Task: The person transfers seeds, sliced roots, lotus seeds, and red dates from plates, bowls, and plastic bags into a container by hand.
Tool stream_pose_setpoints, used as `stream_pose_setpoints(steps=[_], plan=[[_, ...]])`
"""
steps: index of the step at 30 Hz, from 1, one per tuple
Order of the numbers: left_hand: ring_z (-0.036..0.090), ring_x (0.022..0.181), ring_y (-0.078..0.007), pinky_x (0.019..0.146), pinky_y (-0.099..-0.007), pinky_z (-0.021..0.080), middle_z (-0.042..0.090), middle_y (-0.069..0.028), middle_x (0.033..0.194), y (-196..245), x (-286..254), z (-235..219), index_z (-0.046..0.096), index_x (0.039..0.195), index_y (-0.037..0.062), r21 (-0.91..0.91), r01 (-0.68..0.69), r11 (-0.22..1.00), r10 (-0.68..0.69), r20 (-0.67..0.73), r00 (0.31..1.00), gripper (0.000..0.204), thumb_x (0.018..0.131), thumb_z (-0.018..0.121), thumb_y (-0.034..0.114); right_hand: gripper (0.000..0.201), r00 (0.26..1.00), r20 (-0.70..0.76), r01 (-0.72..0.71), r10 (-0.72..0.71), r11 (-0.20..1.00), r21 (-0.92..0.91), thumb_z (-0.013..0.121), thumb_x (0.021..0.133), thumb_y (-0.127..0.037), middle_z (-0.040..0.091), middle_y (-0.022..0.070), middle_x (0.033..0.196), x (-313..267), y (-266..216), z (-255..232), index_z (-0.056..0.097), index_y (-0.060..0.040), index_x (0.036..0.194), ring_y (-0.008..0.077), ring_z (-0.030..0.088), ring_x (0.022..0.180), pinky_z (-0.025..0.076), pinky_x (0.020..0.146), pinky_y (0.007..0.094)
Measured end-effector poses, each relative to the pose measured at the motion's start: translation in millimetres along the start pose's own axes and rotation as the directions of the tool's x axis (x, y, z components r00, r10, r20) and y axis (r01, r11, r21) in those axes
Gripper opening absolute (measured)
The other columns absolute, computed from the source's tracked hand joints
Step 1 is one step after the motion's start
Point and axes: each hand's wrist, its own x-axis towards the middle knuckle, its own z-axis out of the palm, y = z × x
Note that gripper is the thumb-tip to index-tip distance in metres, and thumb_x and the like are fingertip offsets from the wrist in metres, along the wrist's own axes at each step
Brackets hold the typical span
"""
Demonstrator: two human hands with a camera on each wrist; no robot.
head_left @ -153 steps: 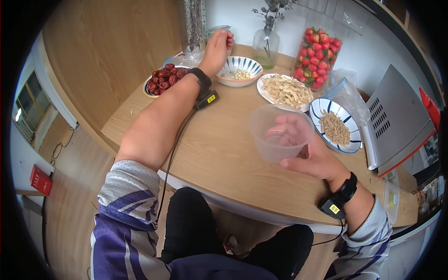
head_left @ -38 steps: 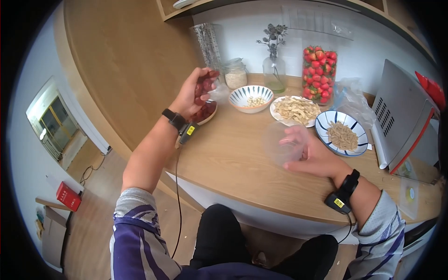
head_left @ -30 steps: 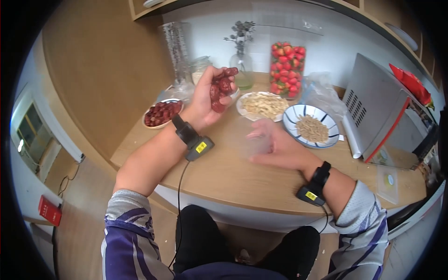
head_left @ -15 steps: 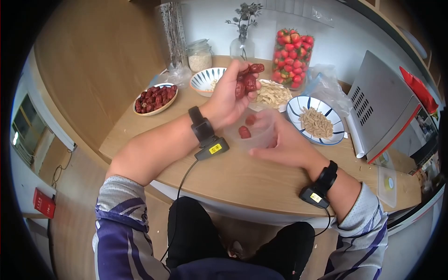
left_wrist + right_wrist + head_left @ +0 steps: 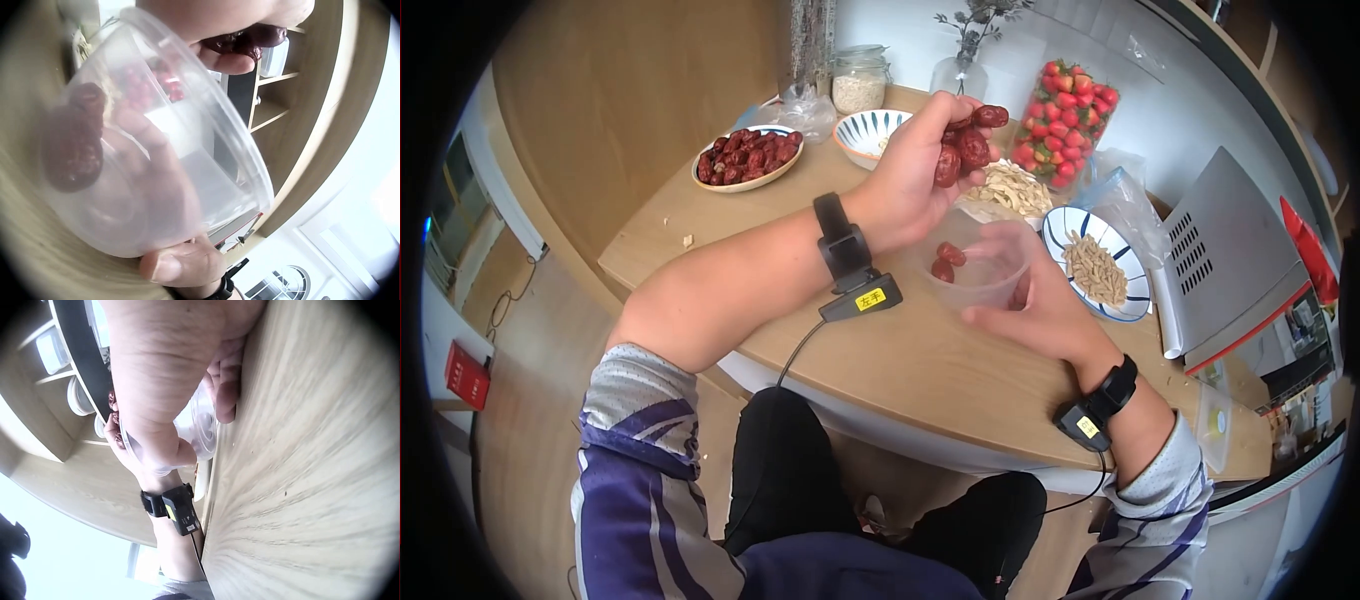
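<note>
My left hand (image 5: 910,185) holds several red dates (image 5: 973,148) in its curled fingers, over the rim of a clear plastic tub (image 5: 992,292). Round the tub's side curls my right hand (image 5: 1055,318), thumb toward me, keeping it tilted close over the table. Inside the tub lie a few red dates (image 5: 944,268), seen through its wall in the left wrist view as a dark red clump (image 5: 72,150). In the right wrist view, the back of my right hand (image 5: 169,369) covers much of the tub. More dates fill a bowl (image 5: 752,184) at left.
Behind my left hand stands a striped bowl (image 5: 860,130). Dried pale slices (image 5: 1015,188) are heaped beyond the tub; a blue-striped dish (image 5: 1055,222) of short brown sticks is right of it. A glass jar (image 5: 860,88), a strawberry container (image 5: 1065,125) and a grey appliance (image 5: 1240,250) line the back.
My left hand has taken dates from the left bowl and moved right, over the tub. The tub, without dates earlier, now has a few inside. My right hand keeps its hold.
</note>
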Motion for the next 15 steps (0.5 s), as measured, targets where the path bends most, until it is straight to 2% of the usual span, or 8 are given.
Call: stream_pose_setpoints(steps=[8, 14, 15], plan=[[0.073, 0.106, -0.0175, 0.085, -0.0337, 0.057, 0.075, -0.0041, 0.124, -2.2, -3.1, -6.9, 0.067, 0.134, 0.0104, 0.007, 0.032, 0.999, -0.032, 0.033, 0.999, 0.031, 0.115, 0.069, 0.035, 0.100, 1.000, -0.008, 0.007, -0.007, 0.999, -0.048, 0.101, 0.089, -0.013, 0.063, 0.0157, 0.153, 1.1, -0.3, -0.3, 0.039, -0.0074, 0.166, 0.0130, 0.070, 0.115, 0.059, 0.089, 0.0290], [0.073, 0.105, -0.0170, 0.084, -0.0335, 0.057, 0.075, -0.0039, 0.124, -2.7, 1.2, -8.4, 0.068, 0.134, 0.0101, 0.017, 0.031, 0.999, -0.032, 0.058, 0.998, 0.032, 0.115, 0.070, 0.035, 0.099, 0.998, 0.001, 0.065, -0.065, 0.997, -0.041, 0.101, 0.089, -0.014, 0.063, 0.0151, 0.152, 2.5, 6.9, -0.9, 0.039, -0.0066, 0.166, 0.0141, 0.070, 0.118, 0.059, 0.090, 0.0290], [0.073, 0.105, -0.0171, 0.084, -0.0336, 0.056, 0.075, -0.0041, 0.123, -0.6, 0.2, -10.8, 0.068, 0.133, 0.0100, 0.050, 0.076, 0.996, -0.079, 0.050, 0.996, 0.031, 0.114, 0.071, 0.035, 0.099, 0.999, 0.003, 0.051, -0.051, 0.998, -0.033, 0.101, 0.089, -0.014, 0.063, 0.0151, 0.152, 2.3, 5.8, -0.7, 0.040, -0.0065, 0.166, 0.0137, 0.070, 0.116, 0.059, 0.090, 0.0290]])
